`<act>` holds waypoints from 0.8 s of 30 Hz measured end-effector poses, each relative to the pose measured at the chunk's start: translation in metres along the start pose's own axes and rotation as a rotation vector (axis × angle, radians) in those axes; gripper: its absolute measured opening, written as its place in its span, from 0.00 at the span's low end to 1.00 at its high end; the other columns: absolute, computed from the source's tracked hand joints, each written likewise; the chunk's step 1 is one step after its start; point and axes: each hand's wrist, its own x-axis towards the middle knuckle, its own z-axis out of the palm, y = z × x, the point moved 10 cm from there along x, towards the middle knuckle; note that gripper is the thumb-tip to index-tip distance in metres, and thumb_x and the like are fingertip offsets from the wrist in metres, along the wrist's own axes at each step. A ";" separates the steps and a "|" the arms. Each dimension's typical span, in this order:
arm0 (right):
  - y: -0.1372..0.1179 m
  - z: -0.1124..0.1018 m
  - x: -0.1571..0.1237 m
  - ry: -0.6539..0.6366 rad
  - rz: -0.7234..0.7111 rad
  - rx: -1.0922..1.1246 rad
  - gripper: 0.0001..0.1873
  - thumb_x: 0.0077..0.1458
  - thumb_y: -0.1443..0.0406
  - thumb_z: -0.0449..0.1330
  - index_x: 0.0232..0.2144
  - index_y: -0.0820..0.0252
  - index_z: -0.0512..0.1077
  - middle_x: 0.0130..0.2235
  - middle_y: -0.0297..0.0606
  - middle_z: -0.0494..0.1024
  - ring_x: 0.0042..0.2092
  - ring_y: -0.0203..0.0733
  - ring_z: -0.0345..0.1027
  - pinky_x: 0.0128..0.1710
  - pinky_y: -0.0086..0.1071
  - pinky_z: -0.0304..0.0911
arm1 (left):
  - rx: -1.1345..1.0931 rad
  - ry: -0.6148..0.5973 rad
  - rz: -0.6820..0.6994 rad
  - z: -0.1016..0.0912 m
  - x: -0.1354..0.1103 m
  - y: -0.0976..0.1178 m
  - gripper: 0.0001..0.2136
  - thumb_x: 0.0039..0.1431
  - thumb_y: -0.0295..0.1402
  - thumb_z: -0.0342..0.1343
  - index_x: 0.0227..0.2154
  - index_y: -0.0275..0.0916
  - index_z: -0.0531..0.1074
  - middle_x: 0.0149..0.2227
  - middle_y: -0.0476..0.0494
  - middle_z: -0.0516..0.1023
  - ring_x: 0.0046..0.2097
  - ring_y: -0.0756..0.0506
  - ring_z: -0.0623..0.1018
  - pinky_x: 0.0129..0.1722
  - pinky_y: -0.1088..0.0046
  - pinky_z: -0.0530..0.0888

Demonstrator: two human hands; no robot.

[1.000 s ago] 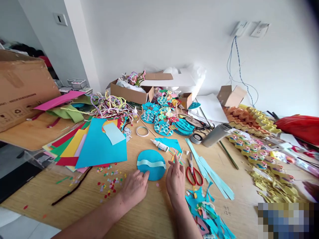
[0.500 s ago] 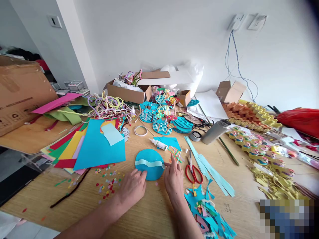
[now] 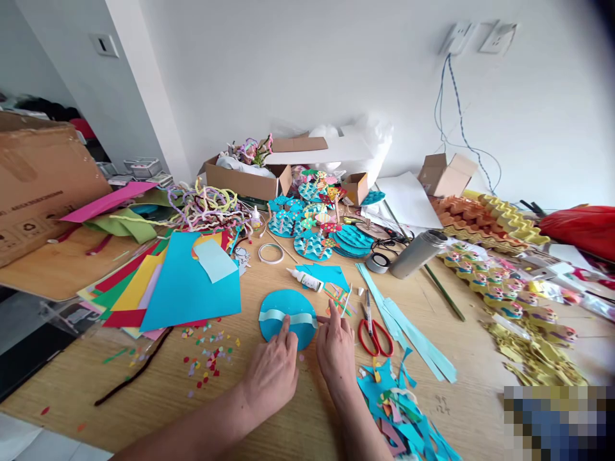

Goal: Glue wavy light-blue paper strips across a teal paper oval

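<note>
The left hand (image 3: 271, 368) is laying one extended finger on the pale strip (image 3: 302, 318) crossing the blue disc (image 3: 288, 299), others curling; the right hand (image 3: 336, 346) is reaching the strip's end, both grips remaining unclear. The disc is lying on the tabletop (image 3: 298, 429).

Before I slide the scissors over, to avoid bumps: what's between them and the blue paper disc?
The head view shows the right hand between the blue paper disc and the red-handled scissors.
</note>
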 end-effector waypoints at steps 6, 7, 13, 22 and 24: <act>0.001 0.001 -0.001 0.040 -0.048 -0.007 0.27 0.58 0.72 0.44 0.61 0.68 0.54 0.40 0.43 0.80 0.46 0.53 0.64 0.45 0.43 0.56 | 0.027 0.005 0.006 0.002 0.003 0.000 0.14 0.61 0.29 0.41 0.48 0.33 0.62 0.64 0.26 0.55 0.55 0.36 0.72 0.43 0.60 0.75; 0.002 0.002 -0.001 0.054 -0.062 -0.009 0.27 0.58 0.72 0.44 0.61 0.68 0.54 0.39 0.42 0.80 0.46 0.53 0.64 0.44 0.43 0.57 | 0.033 0.005 0.004 0.002 0.003 0.000 0.14 0.61 0.29 0.41 0.49 0.32 0.62 0.64 0.26 0.56 0.55 0.36 0.71 0.43 0.59 0.74; -0.009 -0.009 -0.004 0.156 -0.177 -0.013 0.27 0.58 0.72 0.45 0.60 0.65 0.56 0.38 0.43 0.78 0.43 0.50 0.63 0.42 0.42 0.60 | 0.073 -0.018 0.005 0.004 0.004 0.001 0.15 0.62 0.30 0.40 0.49 0.31 0.63 0.64 0.25 0.56 0.49 0.37 0.76 0.40 0.59 0.75; -0.026 -0.019 -0.020 0.097 -0.274 -0.077 0.19 0.60 0.70 0.46 0.45 0.62 0.74 0.30 0.38 0.73 0.29 0.37 0.67 0.29 0.29 0.56 | 0.095 -0.067 -0.008 0.009 0.003 0.002 0.16 0.62 0.32 0.40 0.47 0.31 0.66 0.64 0.22 0.52 0.35 0.38 0.80 0.30 0.59 0.76; -0.030 -0.016 -0.022 0.075 -0.313 -0.105 0.19 0.59 0.70 0.45 0.44 0.63 0.75 0.27 0.36 0.73 0.27 0.36 0.67 0.27 0.29 0.53 | 0.102 -0.082 -0.019 0.010 0.004 0.002 0.16 0.60 0.31 0.42 0.48 0.31 0.66 0.65 0.22 0.51 0.35 0.39 0.80 0.31 0.60 0.76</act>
